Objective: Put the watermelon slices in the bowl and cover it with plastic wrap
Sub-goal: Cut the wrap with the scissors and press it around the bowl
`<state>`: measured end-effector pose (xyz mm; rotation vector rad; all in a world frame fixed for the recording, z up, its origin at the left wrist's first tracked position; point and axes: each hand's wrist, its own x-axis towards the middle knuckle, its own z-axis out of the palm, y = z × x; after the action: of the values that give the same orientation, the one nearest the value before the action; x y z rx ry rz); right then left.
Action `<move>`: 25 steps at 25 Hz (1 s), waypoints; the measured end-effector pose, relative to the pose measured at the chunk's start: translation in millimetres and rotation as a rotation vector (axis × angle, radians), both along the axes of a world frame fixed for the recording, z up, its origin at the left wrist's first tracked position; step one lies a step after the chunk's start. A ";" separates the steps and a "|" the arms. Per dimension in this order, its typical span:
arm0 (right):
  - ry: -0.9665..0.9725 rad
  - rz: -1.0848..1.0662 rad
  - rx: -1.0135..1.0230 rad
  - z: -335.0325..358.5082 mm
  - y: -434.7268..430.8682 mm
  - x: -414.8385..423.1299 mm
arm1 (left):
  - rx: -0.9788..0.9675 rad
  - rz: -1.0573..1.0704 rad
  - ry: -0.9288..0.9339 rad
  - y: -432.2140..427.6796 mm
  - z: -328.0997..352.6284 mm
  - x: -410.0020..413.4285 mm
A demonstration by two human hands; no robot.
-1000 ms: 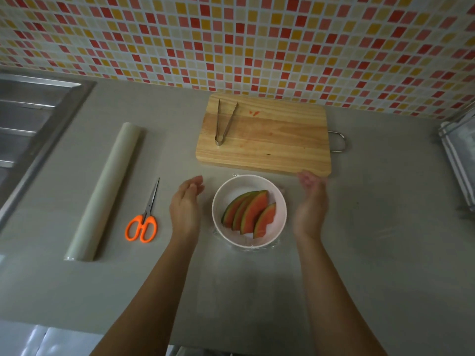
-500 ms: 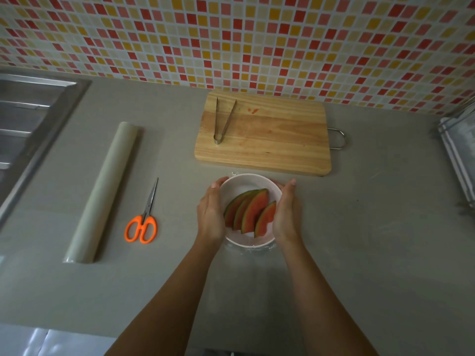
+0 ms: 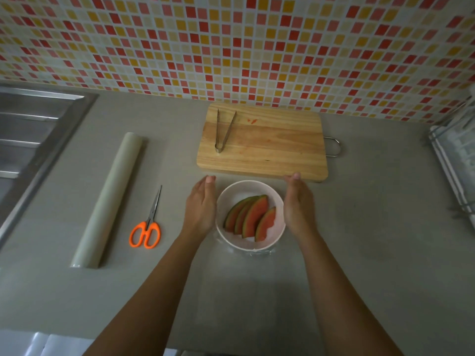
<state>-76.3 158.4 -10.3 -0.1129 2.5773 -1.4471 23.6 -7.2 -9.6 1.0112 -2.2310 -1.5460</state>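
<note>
Near the middle of the grey worktop [image 3: 372, 227]: round white bowl [image 3: 246, 187], four red, green-rinded watermelon slices [image 3: 253, 218] fanned inside. Clear plastic wrap [image 3: 257, 254] crinkled below the bowl's near rim; across the top, too faint to tell.

Left hand [image 3: 200, 209] flat and open at the bowl's left side, fingers straight and together, pointing far. Right hand [image 3: 298, 206] likewise open at the right side, palm turned to the bowl. Touching the rim or just beside it: cannot tell.

Just beyond the bowl: rectangular wooden cutting board [image 3: 262, 142], metal tongs [image 3: 223, 132] on its left part. Well to the left: long roll of plastic wrap [image 3: 108, 199], with orange-handled scissors [image 3: 146, 224] between roll and bowl. At the far left edge, steel sink [image 3: 30, 140].
</note>
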 end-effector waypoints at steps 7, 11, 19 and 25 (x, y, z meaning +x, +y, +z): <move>-0.411 0.093 -0.357 -19.3 -14.8 2.1 | 0.515 -0.280 0.071 2.5 -5.2 -12.4; -0.455 0.023 -0.271 -18.6 -14.4 0.6 | 0.544 -0.253 -0.041 2.5 0.3 -15.0; -0.535 -0.082 -0.399 -35.8 -10.7 0.6 | 0.422 -0.214 -0.282 7.5 11.5 -29.4; -0.546 -0.053 -0.499 -44.0 -6.1 7.1 | 0.262 -0.171 -0.237 17.5 16.4 -20.7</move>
<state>-69.2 152.3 -54.3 0.2516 1.7737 -1.8041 2.9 10.3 6.8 1.1541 -2.3690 -1.9235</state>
